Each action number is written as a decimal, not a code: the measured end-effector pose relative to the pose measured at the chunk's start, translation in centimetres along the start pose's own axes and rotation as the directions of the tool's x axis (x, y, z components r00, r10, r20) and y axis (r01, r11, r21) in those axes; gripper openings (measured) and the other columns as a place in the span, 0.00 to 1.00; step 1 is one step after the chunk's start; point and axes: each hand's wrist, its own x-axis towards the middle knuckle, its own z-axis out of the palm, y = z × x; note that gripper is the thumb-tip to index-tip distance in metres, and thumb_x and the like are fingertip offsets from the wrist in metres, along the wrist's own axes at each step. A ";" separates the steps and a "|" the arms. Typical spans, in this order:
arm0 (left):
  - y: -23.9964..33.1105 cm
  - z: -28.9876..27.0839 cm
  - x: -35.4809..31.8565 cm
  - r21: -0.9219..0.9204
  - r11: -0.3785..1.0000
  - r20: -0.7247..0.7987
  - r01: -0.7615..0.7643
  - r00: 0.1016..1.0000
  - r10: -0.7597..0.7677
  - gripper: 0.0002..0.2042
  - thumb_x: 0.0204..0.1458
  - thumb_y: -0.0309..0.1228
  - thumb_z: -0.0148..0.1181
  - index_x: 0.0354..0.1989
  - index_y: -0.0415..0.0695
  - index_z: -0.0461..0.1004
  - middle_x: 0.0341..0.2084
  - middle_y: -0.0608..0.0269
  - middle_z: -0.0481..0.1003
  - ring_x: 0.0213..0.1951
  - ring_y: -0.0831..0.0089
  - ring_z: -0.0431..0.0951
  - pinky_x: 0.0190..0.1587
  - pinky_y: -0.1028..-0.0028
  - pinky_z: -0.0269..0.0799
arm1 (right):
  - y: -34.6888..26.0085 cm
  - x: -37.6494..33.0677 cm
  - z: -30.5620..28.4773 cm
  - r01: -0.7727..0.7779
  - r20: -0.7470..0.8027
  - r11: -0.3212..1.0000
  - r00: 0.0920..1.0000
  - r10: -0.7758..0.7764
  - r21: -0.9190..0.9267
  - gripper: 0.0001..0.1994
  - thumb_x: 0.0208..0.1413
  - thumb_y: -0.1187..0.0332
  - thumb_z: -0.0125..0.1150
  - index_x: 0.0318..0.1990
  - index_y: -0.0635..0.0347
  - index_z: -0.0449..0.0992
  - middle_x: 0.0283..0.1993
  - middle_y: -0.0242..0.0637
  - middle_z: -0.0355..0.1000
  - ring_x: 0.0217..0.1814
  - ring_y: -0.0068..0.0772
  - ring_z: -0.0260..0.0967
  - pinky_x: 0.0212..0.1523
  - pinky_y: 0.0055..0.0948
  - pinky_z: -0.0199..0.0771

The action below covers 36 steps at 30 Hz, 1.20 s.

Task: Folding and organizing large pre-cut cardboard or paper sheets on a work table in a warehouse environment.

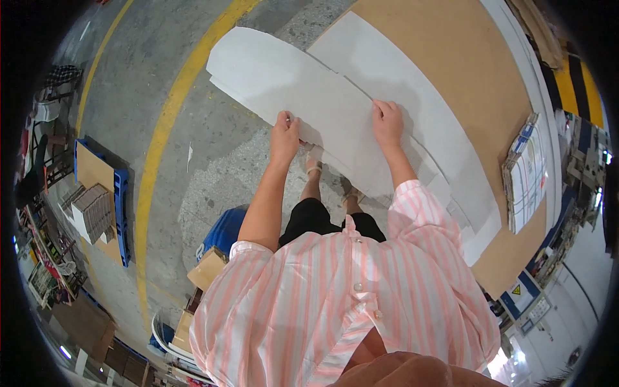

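Observation:
A large white cardboard sheet [284, 74] stretches before me, with several cut edges along its near side. My left hand [284, 137] is closed on its near edge, thumb and fingers pinched together. Farther right, my right hand [388, 122] pinches the sheet's far edge, over the work surface. Another white sheet [412, 84] lies partly under the held one, on a tan board [477, 71]. The far left end of the held sheet juts out over the floor.
A flattened bundle of printed cartons [525, 174] lies on the right of the board. On the floor at left stands a blue pallet [121, 213] with stacked cardboard pieces [92, 209]. A blue bundle [224, 231] sits by my left elbow. Yellow lines [161, 138] cross the grey floor.

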 end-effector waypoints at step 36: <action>0.2 12.0 -7.3 0.586 0.741 0.148 -0.328 0.942 0.300 0.11 0.46 0.32 0.51 0.36 0.40 0.72 0.28 0.52 0.71 0.33 0.54 0.71 0.37 0.63 0.68 | 13.0 -21.4 -20.5 -0.403 -0.114 0.897 0.897 0.427 0.183 0.09 0.52 0.73 0.52 0.41 0.59 0.73 0.36 0.39 0.70 0.37 0.30 0.68 0.35 0.27 0.70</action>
